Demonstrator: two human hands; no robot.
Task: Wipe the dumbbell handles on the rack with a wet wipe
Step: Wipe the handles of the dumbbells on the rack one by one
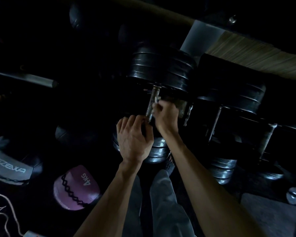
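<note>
Dumbbell handles are what this job is about, and one metal handle [150, 104] is being cleaned right now. It belongs to a big dumbbell with black plates [161, 69] at its far end, lying on the dark rack [229, 103] in the middle of the view. The right hand [166, 115] is curled beside the handle, and its fingers pinch a small white wet wipe [156, 100] against the bar. The left hand [133, 139] is closed around the near end of the same handle, as if holding it steady. So I think the wiping step is going on, with the wipe near the top part of the bar. Next, the wipe likely needs to slide along the whole bar and around it, then go on to another handle. Counting now: I see two hands, one wipe, and about three handles, this one plus two thinner ones [188, 115] [215, 122] to the right. It is very dark, so more may be hidden. On the floor sit one purple ball [75, 187] marked 4 KG and one grey ball [10, 161].
</note>
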